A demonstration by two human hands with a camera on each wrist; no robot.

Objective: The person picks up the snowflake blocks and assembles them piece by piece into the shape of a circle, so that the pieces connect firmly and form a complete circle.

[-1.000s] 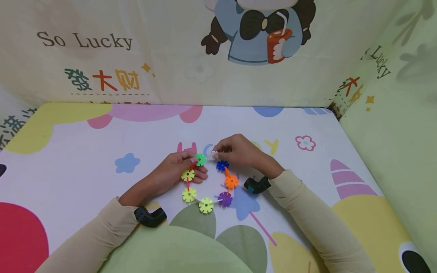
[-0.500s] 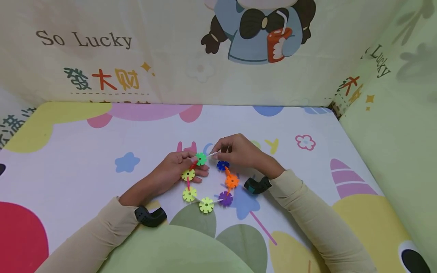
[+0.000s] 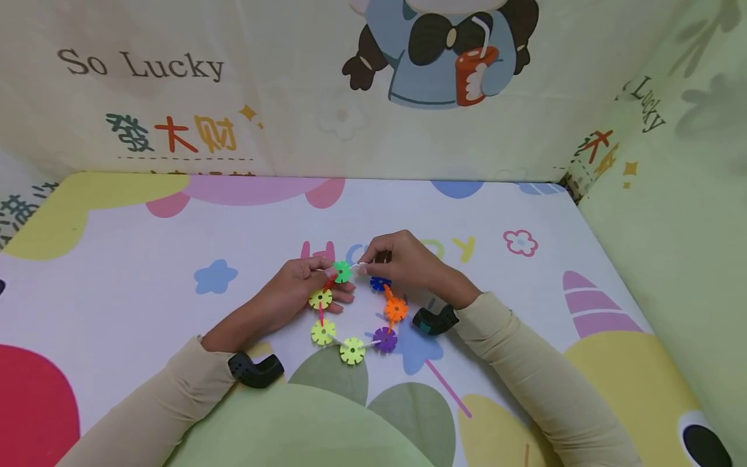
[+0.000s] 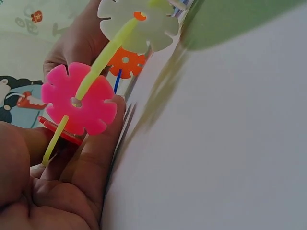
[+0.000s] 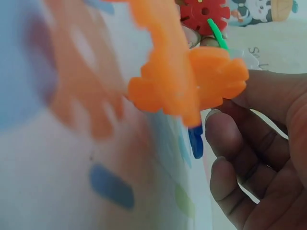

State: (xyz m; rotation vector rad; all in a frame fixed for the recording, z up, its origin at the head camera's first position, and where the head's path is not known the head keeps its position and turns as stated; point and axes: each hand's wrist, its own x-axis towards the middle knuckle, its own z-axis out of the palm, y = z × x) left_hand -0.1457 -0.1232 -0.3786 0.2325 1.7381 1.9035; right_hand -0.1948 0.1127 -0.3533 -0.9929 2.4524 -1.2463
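Observation:
Notched plastic snowflake discs, slotted together flat and edge-on by turns, form a loop over the table. At its far left, my left hand (image 3: 292,285) holds a green disc (image 3: 342,272) by the thumb and fingers. My right hand (image 3: 403,256) pinches a white disc (image 3: 358,266), nearly edge-on, right at the green one's edge. Below the right fingertips lies a blue disc (image 3: 380,283), partly hidden. Orange (image 3: 396,310), purple (image 3: 385,340) and yellow-green (image 3: 353,351) discs continue round. The left wrist view shows a pink disc (image 4: 81,98) beside the fingers; the right wrist view, a red disc (image 5: 205,12) beyond orange ones.
A table cover (image 3: 146,311) printed with shapes lies under the loop. A printed curtain (image 3: 292,97) hangs along the back, and another sheet (image 3: 659,227) rises at the right. Black wrist cameras (image 3: 257,371) sit on both sleeves.
The white disc has turned from showing its face to nearly edge-on and moved left against the green disc's edge. The left hand keeps its hold.

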